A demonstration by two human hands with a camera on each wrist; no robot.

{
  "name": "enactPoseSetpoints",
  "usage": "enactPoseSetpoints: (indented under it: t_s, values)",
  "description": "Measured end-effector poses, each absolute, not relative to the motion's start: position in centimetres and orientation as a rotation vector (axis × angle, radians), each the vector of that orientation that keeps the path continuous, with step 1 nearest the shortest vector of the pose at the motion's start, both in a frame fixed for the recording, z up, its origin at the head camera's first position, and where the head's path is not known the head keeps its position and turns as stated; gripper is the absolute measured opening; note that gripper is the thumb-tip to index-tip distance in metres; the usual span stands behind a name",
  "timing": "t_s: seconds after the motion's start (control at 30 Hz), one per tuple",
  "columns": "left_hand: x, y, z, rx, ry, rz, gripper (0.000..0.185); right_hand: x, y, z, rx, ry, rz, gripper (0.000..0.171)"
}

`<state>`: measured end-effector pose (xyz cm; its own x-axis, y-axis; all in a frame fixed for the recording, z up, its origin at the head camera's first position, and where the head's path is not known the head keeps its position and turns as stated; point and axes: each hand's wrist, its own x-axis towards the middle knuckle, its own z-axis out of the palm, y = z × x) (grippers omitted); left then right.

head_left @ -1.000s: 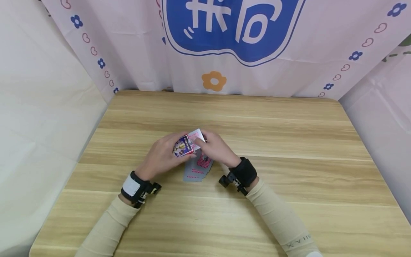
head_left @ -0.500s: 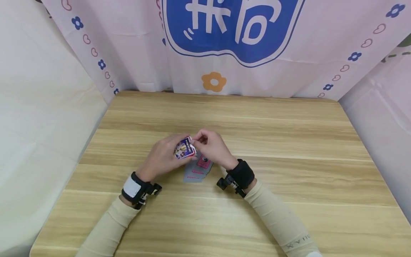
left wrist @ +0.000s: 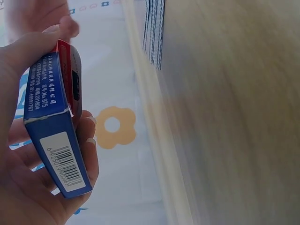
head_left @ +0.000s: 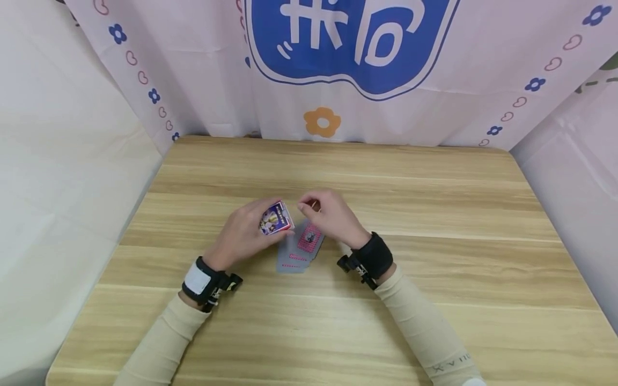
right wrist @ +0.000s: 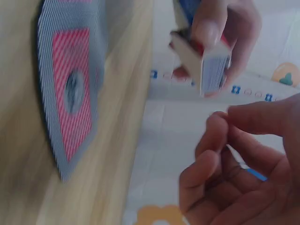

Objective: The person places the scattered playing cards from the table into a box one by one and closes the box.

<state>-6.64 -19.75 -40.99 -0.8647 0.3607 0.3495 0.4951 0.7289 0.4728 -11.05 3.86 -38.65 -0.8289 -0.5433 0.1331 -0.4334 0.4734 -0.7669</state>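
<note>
Left of centre in the head view, the left hand grips a blue card box, fingers curled round its sides, holding it just above the wooden table. In the left wrist view the box fills the left of the frame, its barcode end toward the camera, thumb above and fingers below. Just right of the box and lower in the head view, a small spread of cards lies face down on the table, red-patterned backs up. The right wrist view shows those cards at the upper left, blurred. Right of centre, the right hand hovers above the cards, apart from the box, fingers curled with thumb and forefinger tips together; it seems to hold nothing, though the blur leaves that uncertain. A flower-printed curtain hangs along the top of the frame
</note>
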Motion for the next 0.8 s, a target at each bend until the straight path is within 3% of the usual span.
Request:
enactPoseSetpoints:
  t_s: [0.1, 0.3, 0.4, 0.8]
  values:
    - [-6.6, -19.8, -41.1, -0.666, -2.721, -0.826, 0.077, -11.7, 4.8, -39.1, -0.785, 2.619, -1.101, 0.014]
    - [-6.7, -19.6, -41.1, -0.651, -2.758, -0.817, 0.079, -12.2, 5.3, -40.5, -0.707, 2.587, -0.621, 0.048]
    - [-6.6, -19.6, -41.0, -0.641, -2.763, -0.829, 0.080, -12.2, 5.1, -40.8, -0.696, 2.606, -0.515, 0.057]
    - [-6.6, -19.7, -40.9, -0.632, -2.767, -0.844, 0.080, -12.7, 5.6, -40.3, -0.665, 2.502, -0.713, 0.034]
